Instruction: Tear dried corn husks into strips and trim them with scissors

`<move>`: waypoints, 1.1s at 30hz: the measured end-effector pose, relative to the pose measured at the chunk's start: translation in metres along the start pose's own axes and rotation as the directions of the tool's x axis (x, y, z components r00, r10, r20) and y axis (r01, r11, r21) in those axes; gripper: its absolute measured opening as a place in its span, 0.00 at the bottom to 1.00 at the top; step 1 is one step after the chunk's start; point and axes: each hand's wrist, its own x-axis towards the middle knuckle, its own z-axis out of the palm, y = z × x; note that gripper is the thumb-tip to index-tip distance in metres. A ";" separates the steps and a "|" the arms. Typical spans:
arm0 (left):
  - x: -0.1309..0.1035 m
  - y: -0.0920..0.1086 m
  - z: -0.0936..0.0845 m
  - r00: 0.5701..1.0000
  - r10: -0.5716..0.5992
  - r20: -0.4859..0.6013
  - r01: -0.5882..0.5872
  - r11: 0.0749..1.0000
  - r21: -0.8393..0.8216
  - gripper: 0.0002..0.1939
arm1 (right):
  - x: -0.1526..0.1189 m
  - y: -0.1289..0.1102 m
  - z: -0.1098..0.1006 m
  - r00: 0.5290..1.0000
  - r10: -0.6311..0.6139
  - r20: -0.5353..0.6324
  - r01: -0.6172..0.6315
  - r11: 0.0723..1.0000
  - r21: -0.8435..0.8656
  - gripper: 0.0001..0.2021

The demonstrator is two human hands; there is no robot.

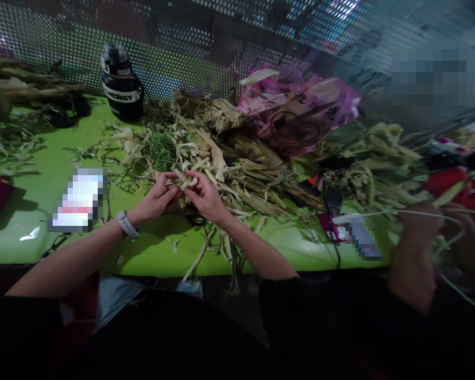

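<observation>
The step in hand looks to be close fingertip work on one small pale strip (189, 184), held just above the green table (75, 148), between the middle of its near edge and the heap of dry leaves (221, 153) behind. Both hands are brought in toward each other: the left hand (162, 198), with a pale watch (127, 225) on its wrist, has thumb and fingers drawn together and seems pinched on the strip's left end, while the right hand (206, 197) pinches it from the other side. Whether the strip is being split, peeled or only turned cannot be told, as the fingers cover part of it. As a judgement, the next move calls for a light, steady grip from both thumbs, since so thin a piece could slip or tear, and for some care with the loose litter close beneath the hands. A bunch of green stems (162, 150) lies in the heap just beyond the left hand, and a few long stalks (234, 272) hang over the near edge of the table. Toward the far edge stand a black bottle (123, 92) and, to its right, a pink plastic bag (298, 111); a lit phone (80, 199) lies left of the hands, and a co-worker's hand (421, 217) is well apart, past the right end.
</observation>
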 end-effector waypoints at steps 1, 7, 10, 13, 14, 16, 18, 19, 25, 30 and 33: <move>0.000 0.002 0.001 1.000 0.003 0.004 -0.003 1.000 -0.004 0.16 | 0.000 0.001 0.001 1.000 -0.006 -0.007 0.006 1.000 -0.004 0.24; -0.001 0.014 0.004 0.998 -0.067 0.015 0.068 0.995 -0.074 0.16 | -0.002 0.003 0.003 0.988 -0.130 -0.084 0.118 0.983 -0.137 0.23; 0.000 0.013 0.005 0.986 -0.159 -0.044 0.145 0.961 -0.234 0.16 | -0.002 0.002 0.000 0.968 -0.243 -0.066 0.210 0.924 -0.319 0.28; 0.000 0.010 0.007 0.956 -0.271 -0.116 0.201 0.886 -0.418 0.15 | -0.002 0.002 -0.002 0.917 -0.398 -0.008 0.327 0.765 -0.554 0.24; 0.000 0.010 0.008 0.948 -0.294 -0.123 0.208 0.863 -0.460 0.14 | -0.002 0.003 -0.002 0.895 -0.447 0.012 0.357 0.699 -0.620 0.20; 0.000 0.011 0.011 0.942 -0.310 -0.126 0.207 0.836 -0.508 0.13 | -0.002 0.004 -0.001 0.854 -0.519 0.050 0.396 0.583 -0.709 0.14; -0.001 0.012 0.013 0.945 -0.305 -0.122 0.202 0.832 -0.516 0.12 | -0.003 0.005 0.001 0.830 -0.551 0.081 0.408 0.503 -0.762 0.11; -0.001 0.012 0.014 0.948 -0.298 -0.114 0.201 0.836 -0.510 0.13 | -0.004 0.004 0.002 0.827 -0.555 0.091 0.404 0.474 -0.782 0.11; -0.003 0.006 0.010 0.978 -0.207 -0.017 0.181 0.889 -0.421 0.13 | -0.007 0.002 0.007 0.821 -0.556 0.129 0.377 0.358 -0.854 0.14; -0.004 0.003 0.008 0.987 -0.158 0.032 0.158 0.907 -0.390 0.09 | -0.009 0.002 0.009 0.812 -0.576 0.094 0.371 0.384 -0.846 0.13; -0.004 0.005 0.009 0.984 -0.176 0.032 0.175 0.904 -0.389 0.11 | -0.009 0.001 0.010 0.799 -0.598 0.056 0.368 0.415 -0.832 0.12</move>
